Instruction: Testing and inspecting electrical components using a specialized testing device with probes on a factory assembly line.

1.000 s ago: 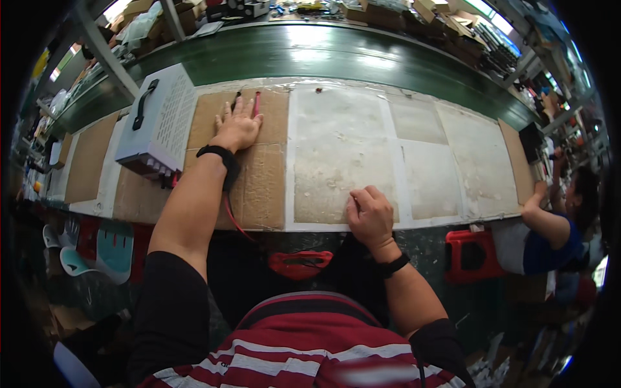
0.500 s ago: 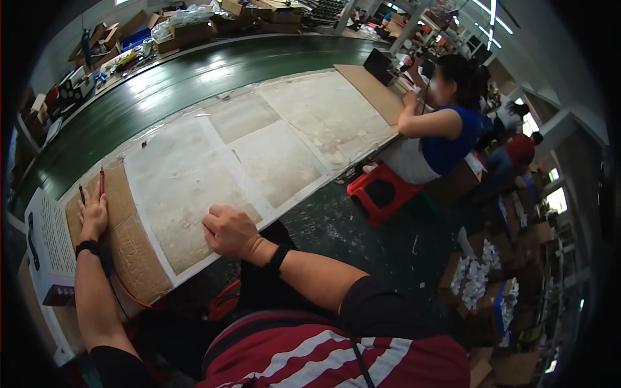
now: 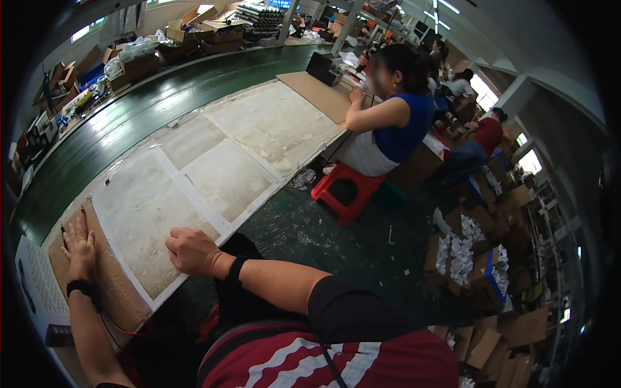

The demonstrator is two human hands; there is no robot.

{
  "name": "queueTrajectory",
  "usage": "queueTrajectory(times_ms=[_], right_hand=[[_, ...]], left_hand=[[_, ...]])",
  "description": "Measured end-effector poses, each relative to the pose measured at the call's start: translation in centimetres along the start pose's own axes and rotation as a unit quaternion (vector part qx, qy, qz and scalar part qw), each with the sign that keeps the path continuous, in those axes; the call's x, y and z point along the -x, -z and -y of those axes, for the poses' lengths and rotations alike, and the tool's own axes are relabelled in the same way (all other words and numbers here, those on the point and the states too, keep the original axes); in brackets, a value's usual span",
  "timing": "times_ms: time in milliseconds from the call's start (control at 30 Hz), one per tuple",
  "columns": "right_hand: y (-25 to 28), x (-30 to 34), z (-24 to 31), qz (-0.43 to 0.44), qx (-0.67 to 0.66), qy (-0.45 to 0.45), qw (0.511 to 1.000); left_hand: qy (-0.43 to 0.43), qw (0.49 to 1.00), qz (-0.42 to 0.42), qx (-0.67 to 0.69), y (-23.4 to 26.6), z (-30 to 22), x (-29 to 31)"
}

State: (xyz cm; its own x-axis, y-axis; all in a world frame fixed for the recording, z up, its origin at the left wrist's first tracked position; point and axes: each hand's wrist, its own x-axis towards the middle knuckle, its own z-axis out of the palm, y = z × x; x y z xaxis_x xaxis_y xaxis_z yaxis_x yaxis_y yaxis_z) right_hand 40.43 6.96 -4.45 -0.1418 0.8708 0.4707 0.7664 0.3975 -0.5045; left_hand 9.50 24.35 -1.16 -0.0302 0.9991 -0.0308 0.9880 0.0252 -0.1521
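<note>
Open worktop (image 3: 213,174) ahead; white device (image 3: 39,284) beside left hand (image 3: 81,249).

A brown cardboard sheet (image 3: 113,288) lies flat at the tabletop's near left end, beside a worn, whitish taped panel (image 3: 145,220), with a red pen (image 3: 84,222) resting on it

factory floor | green conveyor belt (image 3: 129,123) | stacked cartons (image 3: 479,323) | seated co-worker (image 3: 388,123)

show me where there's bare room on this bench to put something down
Free: the pale panels between the right hand and the co-worker's elbow, and the green belt behind them. Crowded: the brown pad at the left end, under the left hand beside a red pen, and the far side of the belt, lined with cardboard boxes.
</note>
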Motion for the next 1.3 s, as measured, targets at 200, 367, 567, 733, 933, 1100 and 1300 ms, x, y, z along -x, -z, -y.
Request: queueTrajectory(times_ms=[200,367,567,733,933,1100,1300], right_hand=[[-0.3,0.3,0.2,-0.014,0.008,0.005,1.000],[0.1,0.2,0.5,-0.046,0.027,0.031,0.998],[0.0,0.0,0.7,-0.023,0.031,0.039,0.999],[-0.1,-0.7,0.4,0.003,0.023,0.026,0.999],[0.8,-1.4,0.7,0.016,-0.002,0.014,1.000],[1.3,-2.0,0.3,0.056,-0.048,-0.005,0.997],[1.5,-2.0,-0.1,0.081,-0.088,-0.021,0.993]], left_hand=[[-0.166,0.971,-0.034,0.169,2.4,-4.9,7.7],[-0.213,0.947,-0.016,0.239,1.5,-8.8,17.8],[-0.169,0.946,-0.063,0.268,-0.1,-9.0,20.6],[-0.174,0.943,-0.089,0.268,-1.3,-8.0,19.7],[-0.252,0.911,-0.112,0.307,-1.4,-7.2,19.1],[-0.266,0.906,-0.055,0.325,-0.6,-6.5,18.5],[-0.276,0.886,-0.055,0.367,-0.6,-6.5,17.9]])
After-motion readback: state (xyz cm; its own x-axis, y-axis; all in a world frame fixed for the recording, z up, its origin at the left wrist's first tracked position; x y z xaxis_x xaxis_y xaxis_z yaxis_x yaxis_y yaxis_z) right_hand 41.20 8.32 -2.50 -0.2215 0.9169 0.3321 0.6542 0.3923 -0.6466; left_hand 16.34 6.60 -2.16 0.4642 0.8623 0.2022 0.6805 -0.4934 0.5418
